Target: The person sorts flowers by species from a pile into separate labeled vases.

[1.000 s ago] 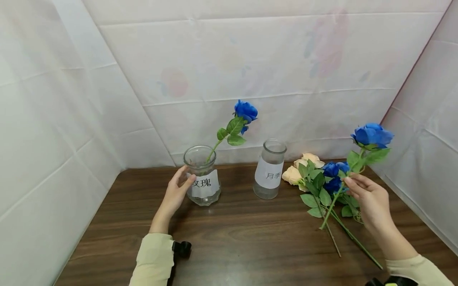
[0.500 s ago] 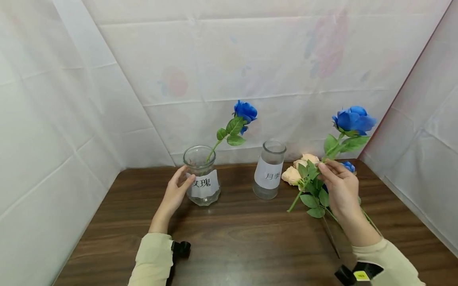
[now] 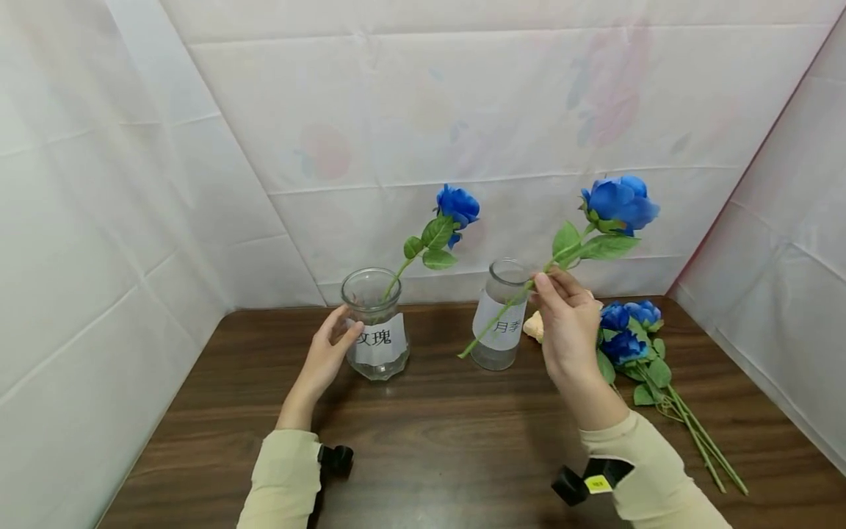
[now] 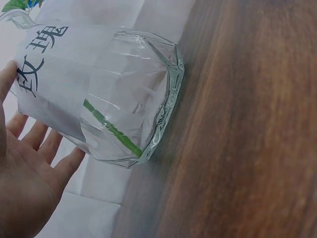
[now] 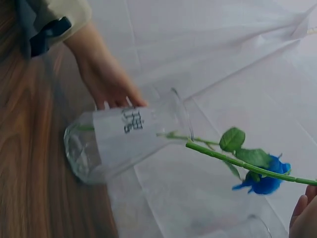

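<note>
My left hand [image 3: 325, 353] grips the side of a wide glass vase [image 3: 378, 369], thumb on its white paper label and fingers around the back. One blue rose [image 3: 457, 206] leans to the right in this vase; the left wrist view shows its green stem end [image 4: 111, 128] through the glass near the base. My right hand [image 3: 570, 330] pinches a second blue rose [image 3: 621, 203] by its stem, bloom up and to the right. Its bare lower stem slants down-left, crossing in front of a narrower labelled glass vase [image 3: 492, 358] in the head view.
Right of the narrow vase, several blue roses [image 3: 624, 345] lie on the dark wooden table [image 3: 423, 441], stems toward the front right. A cream flower [image 3: 534, 327] is partly hidden behind my right hand. White cloth [image 3: 370, 110] hangs behind and at both sides.
My right hand has carried the blue rose leftward from above the lying flowers to in front of the narrow vase. My left hand has stayed on the wide vase.
</note>
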A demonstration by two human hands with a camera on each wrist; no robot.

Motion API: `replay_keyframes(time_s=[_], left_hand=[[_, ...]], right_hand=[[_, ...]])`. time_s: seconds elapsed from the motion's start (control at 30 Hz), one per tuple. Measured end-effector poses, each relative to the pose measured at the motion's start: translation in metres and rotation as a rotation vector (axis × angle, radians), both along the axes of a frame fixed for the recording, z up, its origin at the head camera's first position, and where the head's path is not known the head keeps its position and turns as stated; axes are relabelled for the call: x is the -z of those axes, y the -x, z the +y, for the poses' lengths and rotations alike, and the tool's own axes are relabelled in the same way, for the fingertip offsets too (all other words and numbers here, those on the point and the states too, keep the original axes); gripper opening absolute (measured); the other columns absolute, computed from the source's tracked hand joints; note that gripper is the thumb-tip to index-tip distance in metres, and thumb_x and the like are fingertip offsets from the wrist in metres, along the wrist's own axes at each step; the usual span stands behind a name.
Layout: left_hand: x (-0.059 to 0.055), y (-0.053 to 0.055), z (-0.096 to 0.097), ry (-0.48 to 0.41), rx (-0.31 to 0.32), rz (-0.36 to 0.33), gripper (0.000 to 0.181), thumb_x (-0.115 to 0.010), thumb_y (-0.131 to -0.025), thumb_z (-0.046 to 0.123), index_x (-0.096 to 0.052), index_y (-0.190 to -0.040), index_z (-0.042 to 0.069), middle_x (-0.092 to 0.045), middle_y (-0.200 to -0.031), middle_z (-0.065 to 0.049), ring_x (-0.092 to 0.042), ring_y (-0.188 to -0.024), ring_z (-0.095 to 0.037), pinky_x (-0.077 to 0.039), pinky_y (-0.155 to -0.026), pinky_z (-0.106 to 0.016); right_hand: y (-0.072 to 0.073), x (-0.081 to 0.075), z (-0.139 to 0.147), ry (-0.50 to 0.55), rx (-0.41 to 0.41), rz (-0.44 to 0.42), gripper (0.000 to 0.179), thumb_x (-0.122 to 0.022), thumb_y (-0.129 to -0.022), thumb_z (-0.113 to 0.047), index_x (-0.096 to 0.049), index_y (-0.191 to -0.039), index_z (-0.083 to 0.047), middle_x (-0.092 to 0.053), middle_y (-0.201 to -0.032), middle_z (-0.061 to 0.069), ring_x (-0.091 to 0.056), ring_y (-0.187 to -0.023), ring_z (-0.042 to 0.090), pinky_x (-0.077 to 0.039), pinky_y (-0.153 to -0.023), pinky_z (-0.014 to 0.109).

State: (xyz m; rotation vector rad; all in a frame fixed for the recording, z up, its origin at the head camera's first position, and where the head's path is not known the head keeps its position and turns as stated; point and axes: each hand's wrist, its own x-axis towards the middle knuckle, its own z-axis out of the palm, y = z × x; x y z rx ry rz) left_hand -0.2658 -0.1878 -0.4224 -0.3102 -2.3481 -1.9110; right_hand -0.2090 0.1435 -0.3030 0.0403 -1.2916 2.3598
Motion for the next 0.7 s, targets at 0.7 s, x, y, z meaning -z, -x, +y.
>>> replay_keyframes(time_s=[0.7], left_hand=[[-0.001, -0.001, 0.000, 0.013, -0.024, -0.002, 0.060, -0.056, -0.103, 0.027, -0.033, -0.153, 0.004, -0.033, -0.154, -0.023, -0.029, -0.144, -0.039, -0.026, -0.117, -0.049]], right_hand=[[0.040, -0.018, -0.094, 0.027, -0.019, 0.181, 0.014, -0.065, -0.093, 0.004, -0.069, -0.092, -0.009, -0.073, -0.089, 0.002, -0.068, -0.081, 0.014, -0.054, -0.074, 0.030]])
